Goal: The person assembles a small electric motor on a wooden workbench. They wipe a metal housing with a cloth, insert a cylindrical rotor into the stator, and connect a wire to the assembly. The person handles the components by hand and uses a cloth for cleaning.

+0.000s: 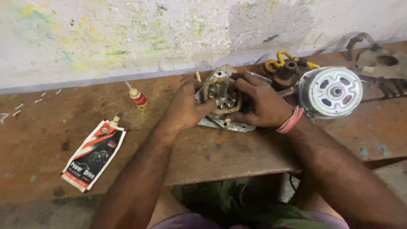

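Note:
A square metal motor stator with copper windings lies on the rusty brown workbench near its middle. My left hand grips its left side, thumb pressed toward the windings. My right hand, with pink bands at the wrist, holds its right side, fingers curled over the top of the coil. Both hands cover much of the stator; only its centre and lower corner show.
A round silver motor housing stands just right of my right hand. Behind it lie a dark pulley with yellow wire and metal brackets. A small red glue bottle and a flat printed pouch lie left. A paint-flecked wall rises behind.

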